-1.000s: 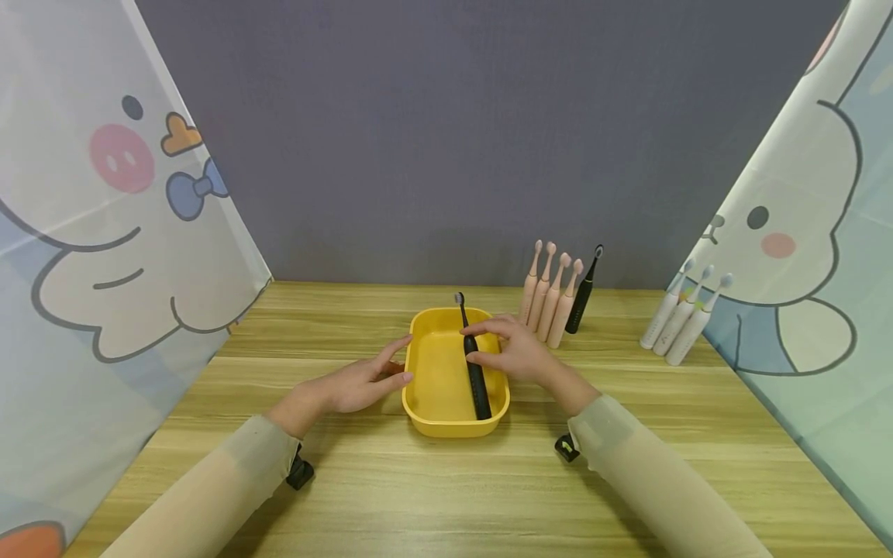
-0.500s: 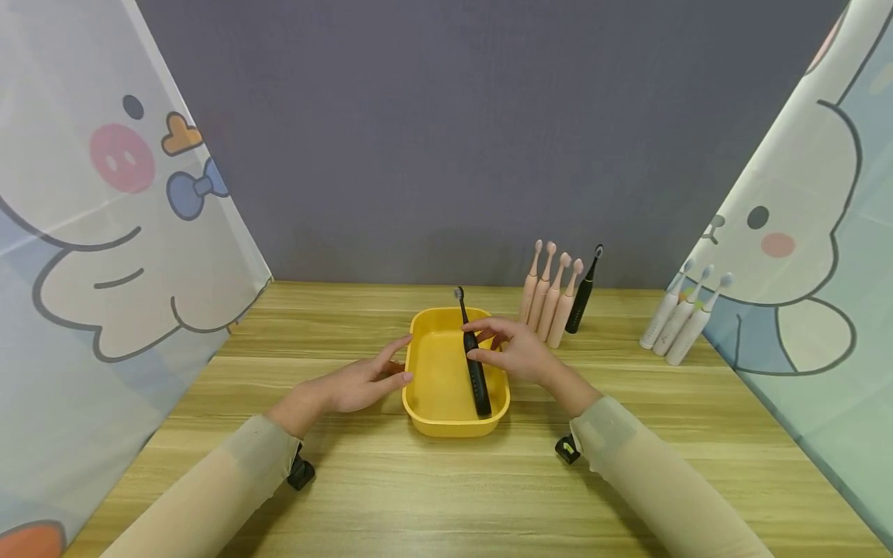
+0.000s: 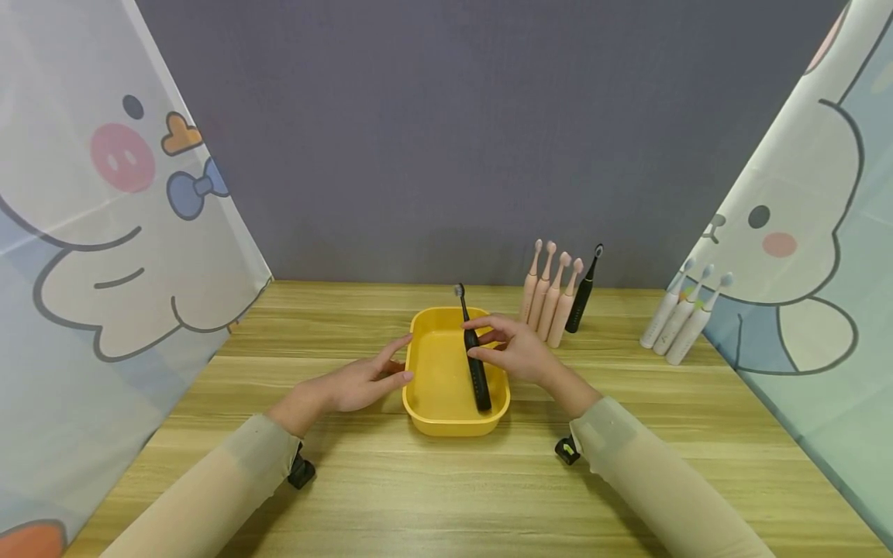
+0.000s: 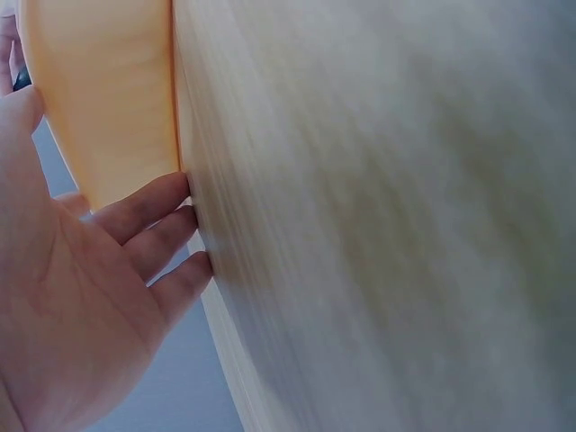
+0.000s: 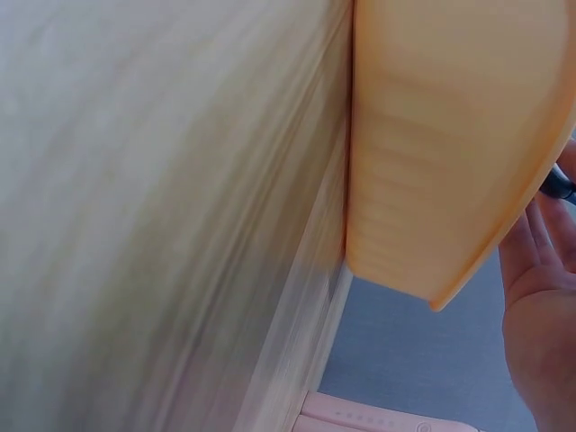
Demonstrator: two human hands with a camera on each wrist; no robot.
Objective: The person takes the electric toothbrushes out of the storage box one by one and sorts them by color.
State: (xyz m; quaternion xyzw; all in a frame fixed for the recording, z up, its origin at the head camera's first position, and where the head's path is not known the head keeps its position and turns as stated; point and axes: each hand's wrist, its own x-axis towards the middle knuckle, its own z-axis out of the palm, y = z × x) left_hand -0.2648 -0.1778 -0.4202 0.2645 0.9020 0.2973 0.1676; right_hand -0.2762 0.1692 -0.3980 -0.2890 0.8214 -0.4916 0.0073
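Observation:
A black electric toothbrush (image 3: pixel 477 381) leans inside the yellow plastic basin (image 3: pixel 449 428), its brush head poking past the far rim. My right hand (image 3: pixel 515 350) pinches its handle between thumb and fingers, over the basin's right side. In the right wrist view only a bit of the dark handle (image 5: pixel 558 184) shows behind the basin wall (image 5: pixel 450 135). On the opposite side, my left hand (image 3: pixel 357 384) touches the basin's left rim and wall, fingers extended. The left wrist view has those fingers (image 4: pixel 144 211) by the outer wall, close to the tabletop.
Behind the right hand stand several pink electric toothbrushes (image 3: pixel 551 306) in a row, with another black one (image 3: pixel 580 304) beside them. Farther right are three white ones (image 3: pixel 680 325). A grey panel (image 3: pixel 446 139) rises at the wooden table's (image 3: pixel 432 496) back; cartoon-printed sheets flank both sides.
The black toothbrush in my right hand has shifted slightly up and away, its lower end lifting from the near side of the basin. My left hand has stayed at the rim.

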